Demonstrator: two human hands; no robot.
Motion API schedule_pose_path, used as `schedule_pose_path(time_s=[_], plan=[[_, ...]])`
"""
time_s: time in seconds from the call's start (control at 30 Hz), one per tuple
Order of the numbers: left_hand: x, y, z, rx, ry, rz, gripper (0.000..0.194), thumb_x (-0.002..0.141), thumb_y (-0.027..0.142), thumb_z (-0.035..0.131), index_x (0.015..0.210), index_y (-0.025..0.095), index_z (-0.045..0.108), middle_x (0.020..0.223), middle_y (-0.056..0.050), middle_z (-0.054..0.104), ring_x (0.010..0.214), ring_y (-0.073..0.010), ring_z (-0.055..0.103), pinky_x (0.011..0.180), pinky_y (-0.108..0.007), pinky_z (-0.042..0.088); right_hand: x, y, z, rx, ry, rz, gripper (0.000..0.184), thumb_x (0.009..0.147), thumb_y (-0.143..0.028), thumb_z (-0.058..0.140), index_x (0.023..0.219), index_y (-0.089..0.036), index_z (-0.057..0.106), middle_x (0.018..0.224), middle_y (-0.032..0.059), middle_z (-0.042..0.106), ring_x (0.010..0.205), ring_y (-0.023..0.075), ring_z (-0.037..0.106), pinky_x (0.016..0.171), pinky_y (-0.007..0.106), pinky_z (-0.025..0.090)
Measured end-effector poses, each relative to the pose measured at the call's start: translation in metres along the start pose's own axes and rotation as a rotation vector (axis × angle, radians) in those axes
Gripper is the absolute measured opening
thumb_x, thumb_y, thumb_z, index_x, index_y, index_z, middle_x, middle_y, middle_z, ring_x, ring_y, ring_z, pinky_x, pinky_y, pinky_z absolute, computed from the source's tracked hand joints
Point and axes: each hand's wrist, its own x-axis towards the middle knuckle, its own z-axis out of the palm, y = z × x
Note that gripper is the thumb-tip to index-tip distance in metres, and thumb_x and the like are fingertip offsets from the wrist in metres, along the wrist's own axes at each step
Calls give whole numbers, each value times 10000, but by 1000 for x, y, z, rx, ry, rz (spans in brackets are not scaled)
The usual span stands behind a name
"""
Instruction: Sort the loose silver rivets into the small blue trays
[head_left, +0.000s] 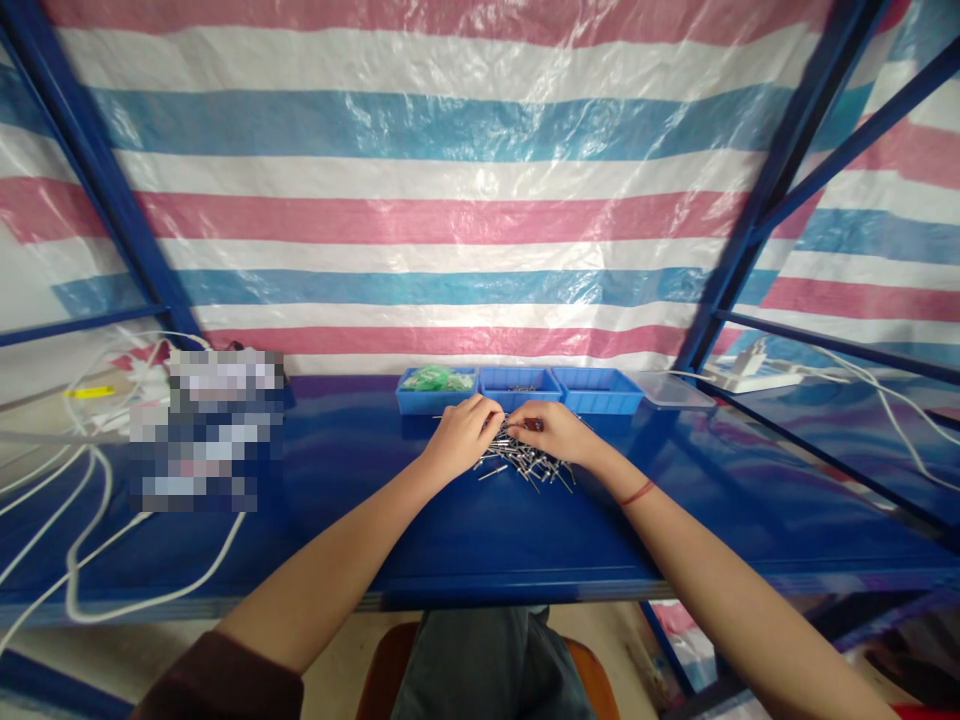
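Observation:
A loose pile of thin metal pins with thicker ends (529,460), which look like blind rivets, lies on the blue table (480,535). My left hand (466,435) is at the pile's left side, its fingers closed in a pinch. My right hand (553,432) reaches over the pile from the right, thumb and fingers curled together. The two sets of fingertips almost meet above the pins. Whatever sits between them is too small to make out.
Behind my hands stand three blue bins: one with green-and-white packets (436,379), one with small metal pieces (523,388), and a right one (598,390). A clear lid (677,391) lies beside them. White cables (94,540) and a blurred area are left; a power strip (754,372) is right.

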Motion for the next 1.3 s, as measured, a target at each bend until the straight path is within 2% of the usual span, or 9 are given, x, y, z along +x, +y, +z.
schedule_pose_path(time_s=[0.2, 0.43, 0.67, 0.9, 1.0, 1.1, 1.2, 1.3], plan=[[1, 1, 3, -232, 32, 45, 136, 834, 299, 523, 906, 198, 580, 839, -11, 569, 771, -126, 549, 719, -247, 437, 0, -4, 2, 152, 9, 8, 218, 817, -302, 518, 832, -138, 660, 770, 38, 647, 645, 121, 537, 616, 253, 423], [3, 5, -2, -245, 37, 0, 149, 860, 268, 483, 848, 184, 605, 841, -23, 593, 800, -137, 559, 749, -254, 437, 0, -6, 3, 217, 9, 38, 246, 793, -357, 559, 888, -152, 656, 793, 32, 646, 646, 120, 538, 600, 247, 427], [3, 7, -2, -249, 54, 7, 144, 856, 245, 483, 875, 186, 612, 848, -29, 608, 810, -141, 564, 757, -259, 443, 2, -3, 4, 183, 72, 33, 250, 783, -384, 569, 833, -163, 674, 785, 41, 649, 647, 124, 546, 591, 247, 430], [4, 2, 0, -256, 130, -35, 132, 851, 241, 484, 887, 185, 598, 865, -22, 623, 778, -126, 578, 744, -246, 447, 4, -3, -1, 165, 293, 60, 261, 741, -409, 618, 813, -164, 672, 798, 51, 657, 646, 128, 557, 596, 253, 436], [4, -4, 4, -261, 104, -95, 142, 844, 261, 495, 909, 184, 594, 873, -25, 638, 800, -136, 594, 750, -255, 459, 4, -5, -1, 167, 308, 55, 278, 754, -423, 600, 813, -162, 674, 782, 53, 659, 671, 140, 567, 608, 258, 439], [3, -7, 8, -234, 69, -126, 233, 838, 296, 503, 1032, 182, 564, 907, -38, 637, 795, -143, 597, 762, -277, 466, 5, 0, -5, 133, 351, 96, 314, 772, -452, 560, 787, -156, 664, 758, 57, 662, 661, 151, 565, 613, 273, 443], [2, -7, 5, -159, 18, -114, 281, 847, 323, 478, 1080, 185, 554, 895, -38, 630, 754, -141, 584, 739, -276, 456, 3, 18, -20, -5, 562, 191, 333, 791, -454, 517, 786, -148, 649, 763, 69, 653, 660, 161, 558, 647, 293, 445], [2, -3, -6, -80, -139, -8, 226, 849, 336, 459, 922, 207, 628, 827, -18, 634, 761, -145, 579, 704, -256, 420, -5, 42, -40, -257, 736, 343, 342, 821, -429, 461, 840, -142, 646, 766, 90, 630, 686, 189, 548, 682, 324, 419]])
